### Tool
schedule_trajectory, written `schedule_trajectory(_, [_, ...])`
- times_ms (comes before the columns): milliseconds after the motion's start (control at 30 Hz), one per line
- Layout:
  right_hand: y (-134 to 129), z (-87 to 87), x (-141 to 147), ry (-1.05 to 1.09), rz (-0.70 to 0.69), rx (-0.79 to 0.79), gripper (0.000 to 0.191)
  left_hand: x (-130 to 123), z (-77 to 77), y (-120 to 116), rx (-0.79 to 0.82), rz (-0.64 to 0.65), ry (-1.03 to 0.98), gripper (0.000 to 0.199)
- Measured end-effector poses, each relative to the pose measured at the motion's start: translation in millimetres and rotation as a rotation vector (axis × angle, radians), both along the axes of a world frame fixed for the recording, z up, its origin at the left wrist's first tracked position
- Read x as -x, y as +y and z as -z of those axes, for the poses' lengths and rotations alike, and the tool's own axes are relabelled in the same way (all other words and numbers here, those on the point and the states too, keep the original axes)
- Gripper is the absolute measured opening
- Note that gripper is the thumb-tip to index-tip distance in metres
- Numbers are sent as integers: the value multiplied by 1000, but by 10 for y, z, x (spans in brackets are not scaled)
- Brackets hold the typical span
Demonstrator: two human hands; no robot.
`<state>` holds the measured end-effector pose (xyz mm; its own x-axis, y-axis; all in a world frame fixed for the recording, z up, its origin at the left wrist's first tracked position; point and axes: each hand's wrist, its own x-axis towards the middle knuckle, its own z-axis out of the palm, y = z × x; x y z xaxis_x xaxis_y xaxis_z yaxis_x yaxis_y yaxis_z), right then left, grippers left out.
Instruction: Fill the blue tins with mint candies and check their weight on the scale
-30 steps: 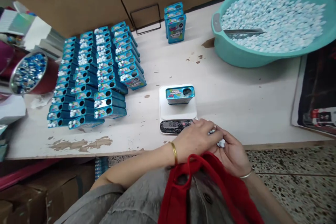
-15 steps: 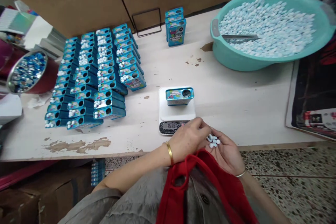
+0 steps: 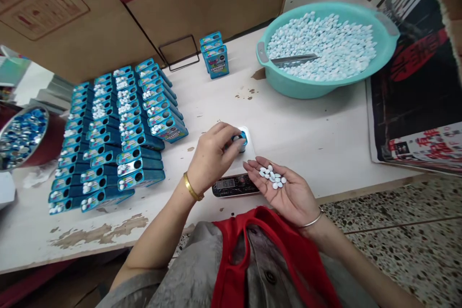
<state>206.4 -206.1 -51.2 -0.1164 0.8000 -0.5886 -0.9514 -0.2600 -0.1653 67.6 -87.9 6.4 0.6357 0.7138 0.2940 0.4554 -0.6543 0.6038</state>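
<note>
On the scale point(image 3: 234, 185) stands a blue tin point(image 3: 244, 140) with a round opening, partly covered by my left hand point(image 3: 214, 151). Thumb and fingers of that hand are pinched over the tin's top, with a small white candy showing at the tips. Palm up in front of the scale, my right hand point(image 3: 288, 199) cups several white candies point(image 3: 272, 176). The scale's digits show, though its white plate is mostly hidden.
Rows of blue tins point(image 3: 140, 180) with candies on top stand at left. A turquoise basin point(image 3: 303, 89) of candies holds a metal scoop point(image 3: 294, 58). More tins point(image 3: 217, 62) and a wire frame point(image 3: 179, 53) stand by the cardboard box point(image 3: 202, 5). A red pot point(image 3: 45, 142) is far left.
My left hand has moved from my right palm forward and left to the tin on the scale. The right hand has opened flatter, showing more candies. The view has shifted.
</note>
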Motion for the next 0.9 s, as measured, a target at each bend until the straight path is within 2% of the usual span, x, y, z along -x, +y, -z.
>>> schedule_trajectory(100, [-27,31,-62,-15,12,30,27,76,-34,40,-34,-42,-43,8])
schedule_trajectory(233, [-67,126,-216,-76,67,77,26,309,-80,100,-62,-231,-165,7])
schedule_trajectory(400, [-118,311,-429,-220,167,214,26,658,21,145,30,-378,-226,10])
schedule_trajectory(500, [-125,368,-474,-276,178,270,25,770,108,121,91,-402,-224,11])
schedule_trajectory(633, [-111,359,-431,-306,126,310,21,796,171,78,127,-399,-221,11])
schedule_trajectory(900, [-106,297,-318,-229,8,231,18,769,218,78,134,-364,-197,12])
